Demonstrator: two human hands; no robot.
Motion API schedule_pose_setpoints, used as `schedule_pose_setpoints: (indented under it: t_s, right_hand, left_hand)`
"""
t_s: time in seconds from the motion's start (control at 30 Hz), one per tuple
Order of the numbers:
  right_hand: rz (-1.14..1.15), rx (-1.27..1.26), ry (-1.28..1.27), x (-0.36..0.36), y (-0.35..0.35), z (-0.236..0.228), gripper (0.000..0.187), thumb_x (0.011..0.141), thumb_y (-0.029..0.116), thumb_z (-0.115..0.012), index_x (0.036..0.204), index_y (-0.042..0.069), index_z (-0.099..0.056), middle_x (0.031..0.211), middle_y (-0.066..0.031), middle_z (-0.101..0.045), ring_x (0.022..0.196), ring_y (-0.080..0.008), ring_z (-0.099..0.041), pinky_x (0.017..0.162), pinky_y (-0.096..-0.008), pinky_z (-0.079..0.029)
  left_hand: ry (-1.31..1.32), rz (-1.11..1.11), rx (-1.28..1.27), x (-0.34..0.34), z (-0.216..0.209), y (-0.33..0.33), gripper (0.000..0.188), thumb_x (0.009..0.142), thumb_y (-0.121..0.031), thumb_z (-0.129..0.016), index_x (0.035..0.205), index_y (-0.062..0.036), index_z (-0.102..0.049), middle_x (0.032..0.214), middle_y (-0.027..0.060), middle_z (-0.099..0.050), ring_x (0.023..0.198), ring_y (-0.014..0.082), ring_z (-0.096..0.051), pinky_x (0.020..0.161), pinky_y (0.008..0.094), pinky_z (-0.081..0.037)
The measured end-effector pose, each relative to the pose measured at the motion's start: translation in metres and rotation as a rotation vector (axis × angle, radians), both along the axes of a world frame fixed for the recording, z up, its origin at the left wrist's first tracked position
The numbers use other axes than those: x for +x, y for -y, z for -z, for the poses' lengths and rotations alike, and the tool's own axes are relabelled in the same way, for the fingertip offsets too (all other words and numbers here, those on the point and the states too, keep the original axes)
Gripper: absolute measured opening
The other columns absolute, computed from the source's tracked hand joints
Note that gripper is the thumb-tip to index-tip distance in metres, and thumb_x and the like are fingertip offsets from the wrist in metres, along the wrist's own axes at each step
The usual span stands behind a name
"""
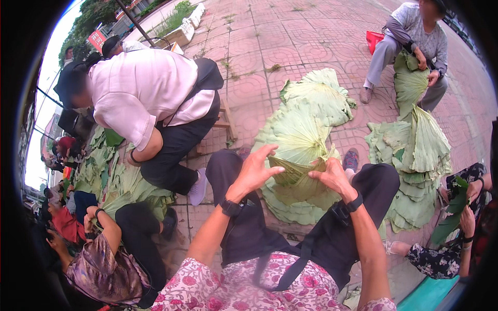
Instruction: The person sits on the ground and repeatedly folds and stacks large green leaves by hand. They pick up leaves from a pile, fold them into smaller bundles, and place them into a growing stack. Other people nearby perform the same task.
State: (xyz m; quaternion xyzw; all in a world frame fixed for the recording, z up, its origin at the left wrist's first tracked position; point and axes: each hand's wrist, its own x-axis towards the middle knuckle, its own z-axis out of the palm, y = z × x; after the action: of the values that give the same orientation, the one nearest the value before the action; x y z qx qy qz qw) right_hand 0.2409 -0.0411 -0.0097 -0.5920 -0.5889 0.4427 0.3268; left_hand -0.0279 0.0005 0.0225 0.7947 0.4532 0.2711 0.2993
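Note:
A large pale green lotus leaf (301, 132) with ribs fanning from its centre is in front of me, between my knees. My right hand (336, 177) grips its gathered near edge, thumb on the near side and fingers partly hidden behind the leaf. At the leaf's left side, my left hand (255, 173) has its thumb and forefinger spread apart, with nothing visibly held between them. Beneath and beyond lies a pile of similar flattened leaves (319, 96) on the paving.
A second leaf stack (415, 199) lies to the right, where a seated person (423, 46) handles a leaf. At left, a person in pink (150, 93) bends over more leaves (137, 179). Other people sit at both lower sides. A red bucket (373, 40) stands at the far right.

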Motion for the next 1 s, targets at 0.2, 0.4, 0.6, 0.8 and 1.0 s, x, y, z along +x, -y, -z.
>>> schedule_pose_setpoints:
  t_s: [0.2, 0.4, 0.6, 0.8, 1.0]
  right_hand:
    - [-0.048, 0.023, 0.059, 0.009, -0.001, 0.003, 0.041, 0.081, 0.012, -0.076, 0.117, -0.003, -0.064, 0.087, -0.0136, -0.071, 0.083, -0.0178, -0.066, 0.077, -0.0356, -0.052]
    - [-0.24, 0.114, 0.177, 0.008, 0.016, 0.0, 0.051, 0.087, 0.006, -0.066, 0.134, 0.004, -0.046, 0.097, -0.018, -0.066, 0.096, -0.0279, -0.064, 0.088, -0.0411, -0.047]
    - [-0.333, 0.262, 0.146, -0.041, 0.019, -0.053, 0.023, 0.082, 0.009, -0.071, 0.1, -0.001, -0.062, 0.088, -0.023, -0.064, 0.087, -0.0443, -0.063, 0.074, -0.0502, -0.049]
    - [-0.125, 0.2, 0.412, -0.043, 0.01, -0.038, 0.027, 0.076, 0.018, -0.079, 0.088, 0.0, -0.062, 0.083, -0.0206, -0.064, 0.082, -0.0424, -0.064, 0.071, -0.0497, -0.05]
    - [-0.085, 0.268, 0.504, -0.043, 0.009, -0.029, 0.023, 0.078, 0.021, -0.075, 0.086, 0.003, -0.064, 0.081, -0.0174, -0.065, 0.082, -0.0404, -0.065, 0.071, -0.0507, -0.05]
  left_hand:
    - [0.124, 0.019, -0.472, -0.005, 0.027, -0.018, 0.029, 0.089, -0.017, -0.073, 0.112, -0.0016, -0.064, 0.097, 0.0071, -0.069, 0.09, 0.0148, -0.064, 0.079, 0.0321, -0.051]
    - [0.3, -0.151, -0.271, 0.008, 0.041, -0.022, 0.022, 0.087, -0.016, -0.077, 0.095, 0.0, -0.064, 0.086, 0.0055, -0.068, 0.079, 0.0113, -0.062, 0.072, 0.0301, -0.051]
    - [0.418, -0.049, -0.453, 0.03, 0.034, -0.013, 0.019, 0.088, -0.015, -0.078, 0.092, 0.0001, -0.066, 0.085, 0.0016, -0.069, 0.078, 0.0061, -0.061, 0.071, 0.0251, -0.05]
    - [0.564, 0.072, -0.534, 0.03, 0.024, -0.003, 0.014, 0.096, -0.013, -0.069, 0.101, 0.0005, -0.07, 0.091, -0.0015, -0.069, 0.084, 0.0044, -0.06, 0.075, 0.0238, -0.05]
    - [0.469, 0.184, -0.433, 0.034, 0.029, 0.001, 0.019, 0.095, -0.011, -0.07, 0.11, 0.0003, -0.068, 0.095, -0.0015, -0.068, 0.089, 0.0042, -0.059, 0.079, 0.0239, -0.05]
